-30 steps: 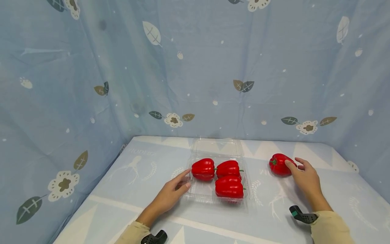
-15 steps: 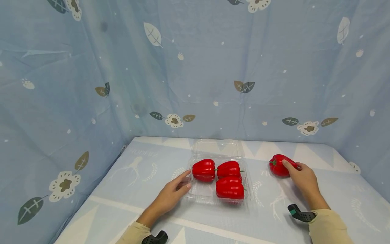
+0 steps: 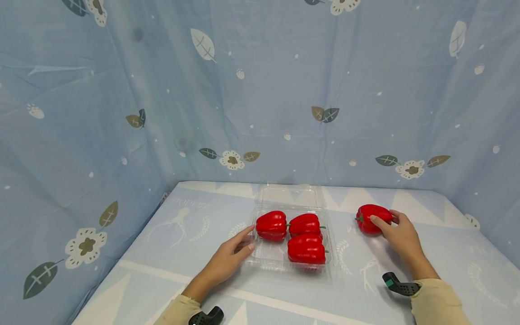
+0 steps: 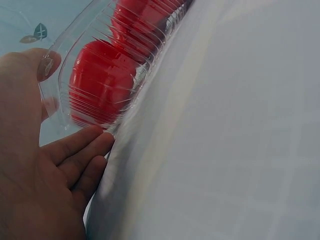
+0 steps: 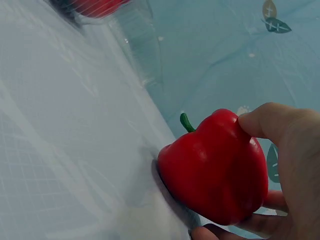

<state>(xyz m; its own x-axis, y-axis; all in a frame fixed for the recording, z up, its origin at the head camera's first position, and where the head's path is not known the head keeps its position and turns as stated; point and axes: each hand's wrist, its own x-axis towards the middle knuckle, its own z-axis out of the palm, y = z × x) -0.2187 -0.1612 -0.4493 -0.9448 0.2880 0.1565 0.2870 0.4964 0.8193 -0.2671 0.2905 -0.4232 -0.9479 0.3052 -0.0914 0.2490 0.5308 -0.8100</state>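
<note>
In the head view, my right hand [image 3: 400, 232] grips a red bell pepper [image 3: 369, 219] at the right of the table. Its thumb lies on the near side and its fingers go round the right end. The right wrist view shows that pepper [image 5: 215, 167] with its green stem, close to the table surface; whether it touches is unclear. My left hand [image 3: 225, 259] rests its thumb and index fingertips against the left side of a clear plastic clamshell container [image 3: 268, 257], other fingers loosely extended. Several red bell peppers [image 3: 306, 249] lie inside it.
The container's transparent lid [image 3: 290, 196] is folded back towards the rear. A pale patterned cloth covers the table [image 3: 284, 298]. Blue printed curtains [image 3: 260, 90] hang behind and at both sides.
My right hand has closed its fingers on the bell pepper and shifted it slightly left, turning it a little. The left hand and the container have stayed put.
</note>
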